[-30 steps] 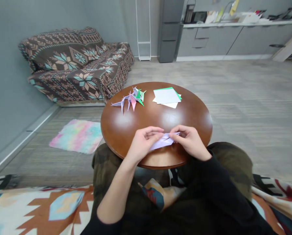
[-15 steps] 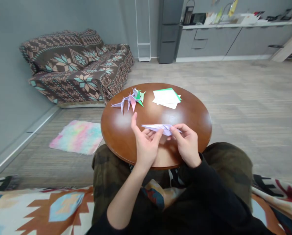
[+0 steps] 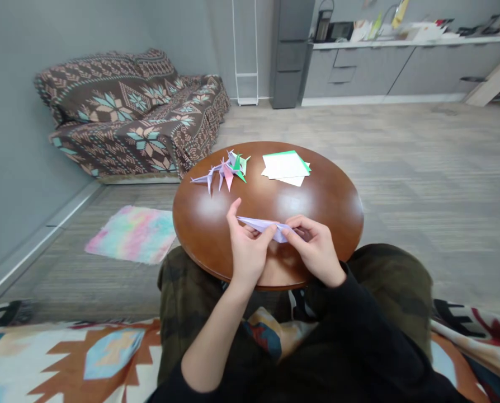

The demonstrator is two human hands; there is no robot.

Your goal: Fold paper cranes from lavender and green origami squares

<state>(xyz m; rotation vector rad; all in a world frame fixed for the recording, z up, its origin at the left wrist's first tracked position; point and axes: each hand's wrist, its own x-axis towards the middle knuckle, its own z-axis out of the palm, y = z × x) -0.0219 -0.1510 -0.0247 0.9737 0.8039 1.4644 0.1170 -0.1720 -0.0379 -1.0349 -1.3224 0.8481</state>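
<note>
A lilac sheet of paper folded into a long, narrow, pointed shape (image 3: pixel 256 223) is held above the near half of the round table. My left hand (image 3: pixel 250 249) pinches its middle between thumb and fingers, with the index finger raised off the paper. At the right end, my right hand (image 3: pixel 315 246) has thumb and fingers closed on the paper and covers its tip. Beyond my hands, several folded paper cranes (image 3: pixel 227 172) in lilac, pink and green lie clustered at the table's far left.
A stack of white and green paper sheets (image 3: pixel 287 167) lies on the far side of the brown wooden table (image 3: pixel 329 196). My knees are against its near edge. Farther off are a patterned sofa (image 3: pixel 141 117), a fluffy pastel rug (image 3: pixel 130 235) and kitchen cabinets (image 3: pixel 359 70).
The folded paper has dropped slightly and shifted a little left, its left point now near my left index finger. My right hand has moved left, and its fingers now hide the paper's right tip.
</note>
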